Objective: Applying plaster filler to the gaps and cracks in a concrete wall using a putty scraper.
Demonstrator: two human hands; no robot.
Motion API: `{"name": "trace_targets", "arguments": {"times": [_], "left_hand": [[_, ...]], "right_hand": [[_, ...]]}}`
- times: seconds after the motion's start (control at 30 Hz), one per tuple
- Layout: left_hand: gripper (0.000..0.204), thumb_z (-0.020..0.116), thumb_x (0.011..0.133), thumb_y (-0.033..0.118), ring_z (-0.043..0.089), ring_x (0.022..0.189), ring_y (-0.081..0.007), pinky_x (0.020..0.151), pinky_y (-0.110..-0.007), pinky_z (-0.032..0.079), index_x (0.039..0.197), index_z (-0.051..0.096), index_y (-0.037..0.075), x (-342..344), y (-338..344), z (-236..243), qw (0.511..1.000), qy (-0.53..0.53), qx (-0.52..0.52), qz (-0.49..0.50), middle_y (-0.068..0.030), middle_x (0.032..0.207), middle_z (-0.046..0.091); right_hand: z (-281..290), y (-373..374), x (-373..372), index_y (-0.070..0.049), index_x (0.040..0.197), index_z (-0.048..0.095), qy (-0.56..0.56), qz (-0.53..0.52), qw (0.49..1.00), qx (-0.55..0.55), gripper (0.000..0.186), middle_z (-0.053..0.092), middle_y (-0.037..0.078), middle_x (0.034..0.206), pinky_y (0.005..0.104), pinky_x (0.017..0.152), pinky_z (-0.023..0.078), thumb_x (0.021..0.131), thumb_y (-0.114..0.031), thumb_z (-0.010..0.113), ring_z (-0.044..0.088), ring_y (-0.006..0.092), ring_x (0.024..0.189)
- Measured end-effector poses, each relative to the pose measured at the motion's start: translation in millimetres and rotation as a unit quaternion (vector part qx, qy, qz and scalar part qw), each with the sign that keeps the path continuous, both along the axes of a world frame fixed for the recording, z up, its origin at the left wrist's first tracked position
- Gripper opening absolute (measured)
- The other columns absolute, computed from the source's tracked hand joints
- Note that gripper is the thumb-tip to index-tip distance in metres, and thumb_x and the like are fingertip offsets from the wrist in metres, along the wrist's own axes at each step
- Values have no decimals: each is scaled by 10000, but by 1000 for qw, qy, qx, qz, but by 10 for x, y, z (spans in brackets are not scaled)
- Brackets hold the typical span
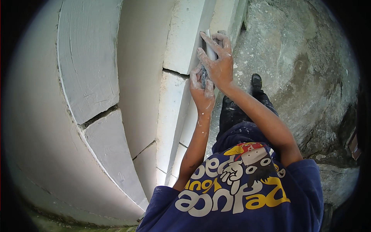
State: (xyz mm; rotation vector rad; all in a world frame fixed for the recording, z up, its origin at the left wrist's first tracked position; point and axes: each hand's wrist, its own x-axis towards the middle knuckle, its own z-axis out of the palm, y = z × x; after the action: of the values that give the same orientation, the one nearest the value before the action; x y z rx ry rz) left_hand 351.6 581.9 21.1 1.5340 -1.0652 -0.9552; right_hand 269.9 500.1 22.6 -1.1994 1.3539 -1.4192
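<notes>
Nearest, the pale grey flat panel looks smoothed, but the rough dark gap at its far end is unfilled. Farther right, the left hand clasps a dark narrow tool beside an open dark joint; the right hand meets it just beyond, grip unclear. Fingers hide the tool's full shape.

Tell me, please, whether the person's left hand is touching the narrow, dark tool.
Touching: the head view shows the left hand holding the narrow, dark tool by its lower end, between thumb and fingers.
</notes>
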Motion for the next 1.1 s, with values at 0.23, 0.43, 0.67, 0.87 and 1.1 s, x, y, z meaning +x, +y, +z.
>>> {"name": "trace_targets", "arguments": {"times": [0.23, 0.43, 0.67, 0.87, 1.1], "left_hand": [[541, 624, 981, 236, 519, 1275, -266, 1117, -391, 372, 1361, 443, -104, -76, 33, -6, 1000, -16, -19, 9, -193, 1310, 544], [524, 617, 969, 205, 519, 1286, -277, 1120, -394, 372, 1356, 452, -108, -92, 82, 16, 1000, 5, -16, 18, -209, 1349, 538], [473, 630, 989, 189, 555, 1187, -213, 957, -292, 497, 1339, 437, -65, 20, 72, -108, 998, -46, -40, -13, -165, 1309, 550], [500, 612, 957, 169, 517, 1279, -276, 1118, -395, 369, 1350, 457, -99, -24, 45, -67, 999, -38, -9, -12, -204, 1342, 533], [470, 612, 952, 116, 524, 1255, -245, 1103, -370, 378, 1343, 462, -98, -86, 32, -67, 1000, 25, -11, 15, -186, 1328, 537]], "right_hand": [[-44, 4, 18, -184, 1311, 694, 13, 2, 1000, -14, 475, 515, 135, 1236, 391, 998, 474, 841, -178, 763, 573, 311, 1151], [-37, 55, 7, -188, 1317, 690, 15, 7, 1000, -6, 479, 516, 133, 1234, 389, 994, 477, 844, -177, 761, 572, 311, 1148], [-49, 61, 16, -186, 1317, 689, 27, 8, 1000, -11, 472, 517, 138, 1241, 393, 984, 483, 851, -208, 762, 573, 319, 1148], [-65, 12, 15, -187, 1326, 681, 26, -6, 1000, 1, 476, 519, 144, 1248, 401, 986, 484, 857, -220, 756, 575, 325, 1154], [-50, -3, -38, -187, 1326, 680, 25, 7, 1000, 3, 474, 525, 154, 1230, 405, 990, 483, 859, -224, 752, 575, 331, 1152]]}}
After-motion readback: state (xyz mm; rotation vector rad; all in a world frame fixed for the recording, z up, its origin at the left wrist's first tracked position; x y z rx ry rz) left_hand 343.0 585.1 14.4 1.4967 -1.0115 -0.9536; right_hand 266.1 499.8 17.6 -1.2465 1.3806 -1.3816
